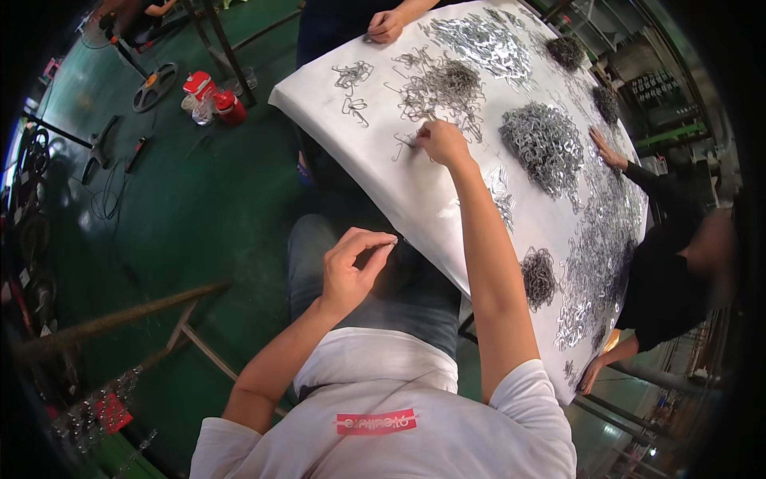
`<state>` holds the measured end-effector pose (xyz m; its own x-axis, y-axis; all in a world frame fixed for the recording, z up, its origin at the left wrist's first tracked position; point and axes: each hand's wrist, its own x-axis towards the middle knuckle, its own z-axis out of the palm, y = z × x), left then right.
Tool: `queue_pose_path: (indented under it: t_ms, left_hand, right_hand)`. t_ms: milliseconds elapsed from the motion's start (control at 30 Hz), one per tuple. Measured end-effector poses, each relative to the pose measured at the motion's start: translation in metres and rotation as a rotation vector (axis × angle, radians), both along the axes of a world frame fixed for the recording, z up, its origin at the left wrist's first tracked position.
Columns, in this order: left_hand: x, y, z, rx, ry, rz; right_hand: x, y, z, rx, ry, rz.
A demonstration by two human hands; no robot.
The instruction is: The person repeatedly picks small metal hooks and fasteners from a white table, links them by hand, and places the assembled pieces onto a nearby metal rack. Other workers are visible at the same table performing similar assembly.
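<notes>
My right hand [443, 144] reaches over the white-covered table [431, 199], its fingers pinched on a small bent wire hook [402, 144] at the near left part of the top. Just beyond it lies a loose heap of wire hooks [447, 88], with smaller groups of hooks [353, 76] to the left. My left hand [355, 267] hovers above my lap, off the table's edge. Its thumb and forefinger press together; a tiny bit of something may show at the tips, too small to name.
More metal pieces lie in piles [542, 148] and a dark clump [538, 279] to the right. One person's hand [386, 26] rests at the far edge; another person in black [670, 271] leans over the right side. Red containers [230, 107] stand on the green floor.
</notes>
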<state>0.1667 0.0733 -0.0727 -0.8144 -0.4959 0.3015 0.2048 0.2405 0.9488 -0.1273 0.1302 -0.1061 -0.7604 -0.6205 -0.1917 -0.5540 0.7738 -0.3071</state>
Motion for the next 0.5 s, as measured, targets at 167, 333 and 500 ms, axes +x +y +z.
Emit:
queue_pose_path:
  t_ms: [167, 333, 500]
  left_hand:
    - [-0.001, 0.002, -0.008, -0.022, 0.009, -0.036]
    - [0.0, 0.012, -0.01, 0.024, -0.005, -0.029]
    - [-0.001, 0.021, -0.01, -0.039, 0.015, 0.02]
  right_hand:
    - [0.013, 0.058, -0.004, -0.371, -0.319, -0.199]
    - [0.043, 0.092, 0.004, -0.749, -0.833, -0.444]
    - [0.103, 0.102, 0.033, -0.932, -0.982, -0.39]
